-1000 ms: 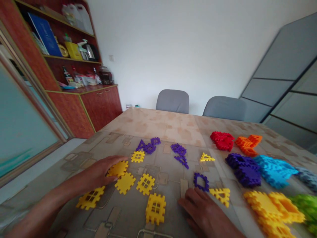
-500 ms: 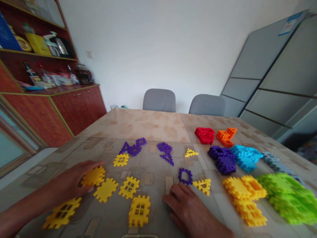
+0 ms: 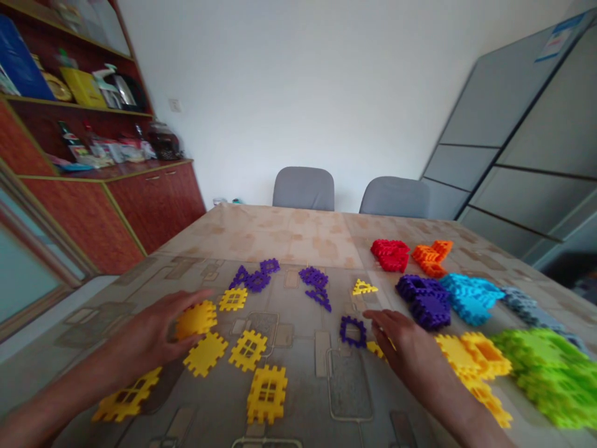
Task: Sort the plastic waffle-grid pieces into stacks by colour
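Note:
My left hand [image 3: 161, 326] grips a solid yellow interlocking tile [image 3: 199, 317] between thumb and fingers, a little above the table. Just under it lies another solid yellow tile [image 3: 206, 354]. Yellow window tiles [image 3: 248, 350] lie to its right, and one more [image 3: 128, 398] is partly behind my forearm. My right hand [image 3: 398, 339] has its fingers stretched forward, holding nothing visible. It hovers over a yellow triangular piece [image 3: 374, 348], mostly hidden beneath it. Beside its fingertips is a purple square frame [image 3: 353, 331], and a smaller yellow triangle [image 3: 364, 287] lies beyond.
Purple pieces [image 3: 256, 281] lie in two groups mid-table. Along the right stand stacks in red [image 3: 390, 255], orange [image 3: 431, 257], purple [image 3: 424, 302], blue [image 3: 471, 298], grey [image 3: 532, 308], yellow [image 3: 473, 354] and green [image 3: 550, 373]. Two grey chairs [image 3: 303, 186] stand behind the table.
My right hand has moved right and forward from below the purple frame, its fingers straightening, and now covers the yellow triangle. My left hand has shifted slightly right and up with its yellow tile.

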Demonstrator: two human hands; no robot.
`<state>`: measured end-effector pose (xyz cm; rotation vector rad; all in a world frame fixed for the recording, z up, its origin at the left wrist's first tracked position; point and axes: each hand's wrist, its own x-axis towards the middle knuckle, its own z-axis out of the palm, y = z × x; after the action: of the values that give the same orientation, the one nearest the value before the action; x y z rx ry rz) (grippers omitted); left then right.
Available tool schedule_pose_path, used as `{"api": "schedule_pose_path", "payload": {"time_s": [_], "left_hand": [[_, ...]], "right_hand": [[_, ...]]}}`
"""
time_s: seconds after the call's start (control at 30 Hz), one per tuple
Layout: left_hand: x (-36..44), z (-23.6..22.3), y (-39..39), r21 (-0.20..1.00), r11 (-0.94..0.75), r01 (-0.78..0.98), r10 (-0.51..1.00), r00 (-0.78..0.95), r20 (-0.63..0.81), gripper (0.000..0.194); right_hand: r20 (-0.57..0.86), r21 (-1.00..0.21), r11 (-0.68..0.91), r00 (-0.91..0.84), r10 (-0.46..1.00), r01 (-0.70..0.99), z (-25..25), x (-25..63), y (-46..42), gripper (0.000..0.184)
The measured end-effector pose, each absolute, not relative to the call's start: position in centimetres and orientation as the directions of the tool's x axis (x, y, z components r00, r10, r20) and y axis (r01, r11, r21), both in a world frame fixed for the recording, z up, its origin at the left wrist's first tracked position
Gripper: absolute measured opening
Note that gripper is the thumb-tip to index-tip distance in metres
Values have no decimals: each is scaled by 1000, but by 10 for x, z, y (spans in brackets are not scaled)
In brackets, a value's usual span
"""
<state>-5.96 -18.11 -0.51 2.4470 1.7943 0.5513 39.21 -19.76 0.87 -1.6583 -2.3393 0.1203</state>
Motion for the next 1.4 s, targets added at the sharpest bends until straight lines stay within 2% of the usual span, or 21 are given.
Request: {"api": "schedule_pose_path", "payload": {"time_s": [0.2, 0.33, 0.53, 0.7, 0.77, 0.9, 1.1, 1.3, 1.4], "left_hand": [[-27, -6, -181, 267, -433, 861, 895, 376, 239, 56], [6, -6, -186, 293, -519, 803, 854, 481, 196, 66], [77, 3, -172, 312, -610, 728, 782, 616, 92, 63], [110, -6, -154, 259, -629, 733, 769, 635, 72, 63], [114, -6, -154, 245, -623, 743, 774, 630, 58, 64], [106, 2, -161, 275, -623, 732, 773, 630, 76, 62], [59, 3, -179, 325, -606, 726, 795, 561, 231, 41], [10, -17, -191, 322, -548, 772, 835, 482, 264, 40], [-3, -23, -188, 332, -526, 783, 849, 458, 262, 41]], "right_hand": [[97, -29, 234, -231, 968, 972, 10, 401, -172, 57], [21, 78, 205, -208, 978, 976, 21, 390, -151, 66], [-24, 124, 159, -157, 987, 979, 26, 367, -126, 52], [-58, 156, 153, -146, 988, 976, 22, 363, -123, 30], [-64, 160, 146, -137, 989, 976, 21, 365, -121, 26], [-67, 143, 133, -124, 990, 981, 22, 370, -119, 22], [-47, 37, 217, -216, 975, 975, 40, 388, -145, 41], [-106, -136, 270, -285, 953, 953, 41, 408, -193, 53], [-113, -176, 269, -291, 950, 947, 37, 416, -206, 55]]}}
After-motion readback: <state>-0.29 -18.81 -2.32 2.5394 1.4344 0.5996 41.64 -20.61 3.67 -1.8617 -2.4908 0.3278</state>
